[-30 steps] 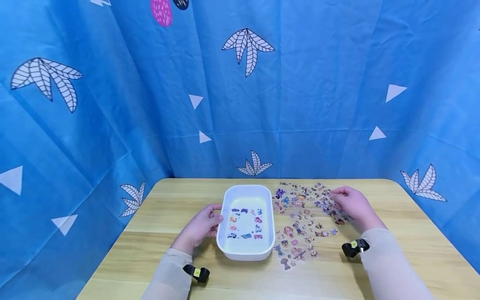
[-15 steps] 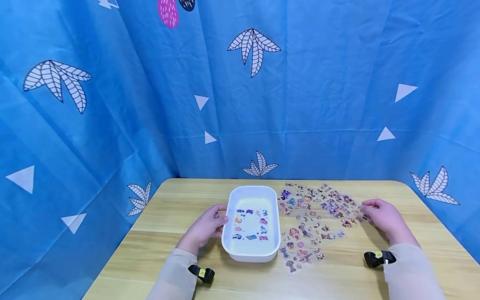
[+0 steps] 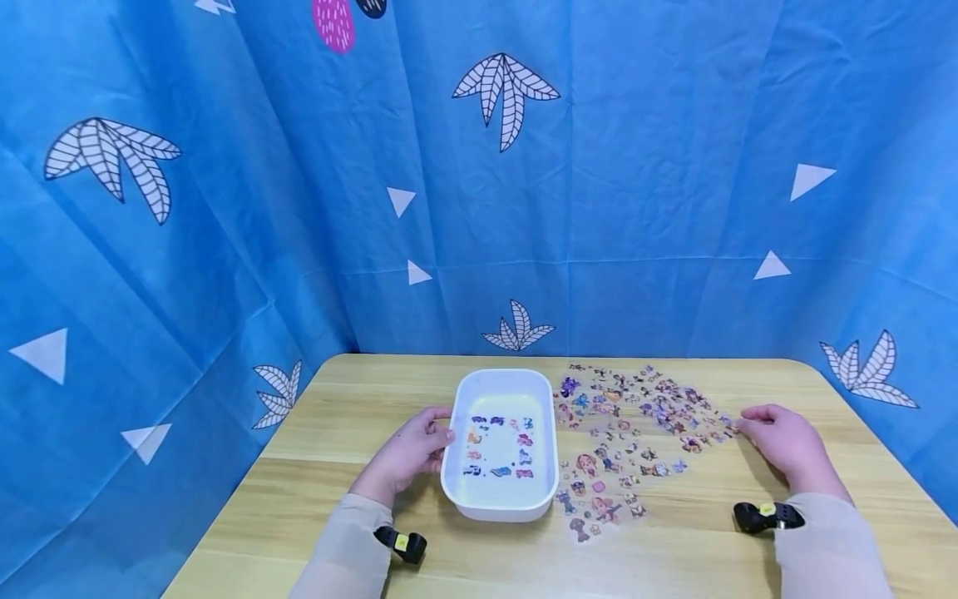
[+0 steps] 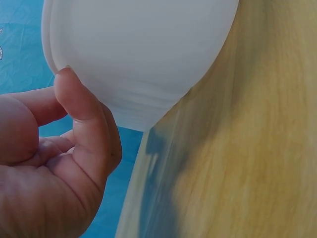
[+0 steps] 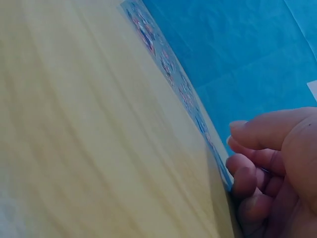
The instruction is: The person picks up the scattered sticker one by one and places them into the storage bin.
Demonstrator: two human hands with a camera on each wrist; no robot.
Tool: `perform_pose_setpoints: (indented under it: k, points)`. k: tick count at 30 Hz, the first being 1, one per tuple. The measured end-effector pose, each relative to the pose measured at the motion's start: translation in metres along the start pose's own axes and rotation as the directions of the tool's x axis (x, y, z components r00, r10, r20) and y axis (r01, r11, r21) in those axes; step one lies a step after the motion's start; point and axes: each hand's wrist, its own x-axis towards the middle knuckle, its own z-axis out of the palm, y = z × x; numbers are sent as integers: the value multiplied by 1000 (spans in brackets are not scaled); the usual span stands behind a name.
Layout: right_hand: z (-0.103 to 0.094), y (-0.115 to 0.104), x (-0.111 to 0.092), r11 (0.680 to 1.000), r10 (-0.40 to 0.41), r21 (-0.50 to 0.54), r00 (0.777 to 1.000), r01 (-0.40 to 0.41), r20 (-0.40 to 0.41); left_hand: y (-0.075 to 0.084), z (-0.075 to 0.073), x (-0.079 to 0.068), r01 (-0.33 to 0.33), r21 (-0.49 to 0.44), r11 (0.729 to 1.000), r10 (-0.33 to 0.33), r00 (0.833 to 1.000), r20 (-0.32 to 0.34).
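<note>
A white rectangular plastic tub (image 3: 500, 511) stands left of the table's middle, with small colourful cartoon figures (image 3: 501, 472) laid out on its floor. My left hand (image 3: 407, 449) holds the tub's left side by its rim; in the left wrist view the thumb (image 4: 72, 94) presses the rim. To the right lie clear sticker sheets, one slanting (image 3: 677, 408) and one nearer (image 3: 602, 506). My right hand (image 3: 786, 445) is at the slanting sheet's right end, fingertips close to its corner. In the right wrist view its fingers are loosely curled, and no sheet shows between thumb and forefinger.
Another patch of stickers (image 3: 591, 401) lies beside the tub's far right side. The wooden table (image 3: 659, 557) has a far edge close to a blue patterned curtain (image 3: 674, 183), which hangs along the back and both sides.
My right hand has moved to the right, from over the slanting sheet to its right end, uncovering more stickers. The left hand keeps its hold on the tub. The head view has shifted slightly.
</note>
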Motion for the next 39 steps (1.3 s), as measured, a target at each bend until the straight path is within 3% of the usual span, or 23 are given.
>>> perform_pose_setpoints:
  k: [11,26,39]
  points:
    - [0,-1,5,993,-25,-118,999,30,41,1,1,-2,9,-5,1000,-9,1000,4]
    - [1,-13,4,996,48,-83,996,-42,76,0,-1,-1,4,-17,1000,-4,1000,16]
    - [1,-8,5,996,-11,-84,999,14,40,1,0,0,0,-8,1000,0,1000,12]
